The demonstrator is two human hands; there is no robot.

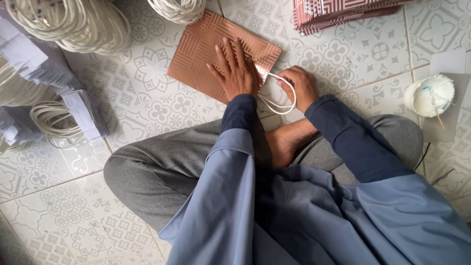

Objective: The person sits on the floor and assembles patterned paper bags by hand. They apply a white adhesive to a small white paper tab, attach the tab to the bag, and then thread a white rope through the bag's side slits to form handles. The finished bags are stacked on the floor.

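Seated cross-legged on patterned tile floor (147, 105), left hand (238, 68) spread flat, pressing a copper patterned flat paper bag (196, 51) at 12 o'clock, right hand (301, 86) at 1 o'clock pinching its white cord handle (279, 105).

Soft, even daylight fell from above; shadows were faint, glare was absent, and focus stayed sharp with slight softness at the edges.
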